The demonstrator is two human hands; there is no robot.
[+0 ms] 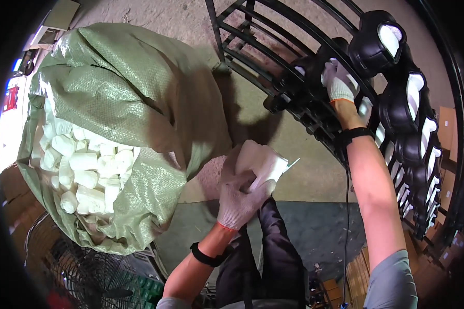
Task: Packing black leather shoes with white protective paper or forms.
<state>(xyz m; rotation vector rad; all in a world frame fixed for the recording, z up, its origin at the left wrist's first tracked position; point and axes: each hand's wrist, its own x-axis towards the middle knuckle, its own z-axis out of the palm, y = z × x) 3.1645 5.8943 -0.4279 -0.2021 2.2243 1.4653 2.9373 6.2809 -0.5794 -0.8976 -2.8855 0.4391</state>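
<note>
My left hand (242,203), in a whitish knit glove with an orange cuff edge, is closed around white soft wads (260,159) in front of my legs. A thin pale strip sticks out to their right. My right hand (340,81), gloved alike, reaches up to the rack and sits against a black shoe (331,54). Its fingers look bunched, partly hidden by a rack bar and the shoe, so what they grip does not show. Beside it, a larger black shoe (376,46) has white stuffing in its opening.
To my left stands a big green woven sack (134,87), its mouth full of white wads (85,162). The black metal rack (258,44) curves along the right, with rows of stuffed black shoes (404,113). A wire-caged fan (93,275) is lower left; cardboard boxes (447,129) stand far right.
</note>
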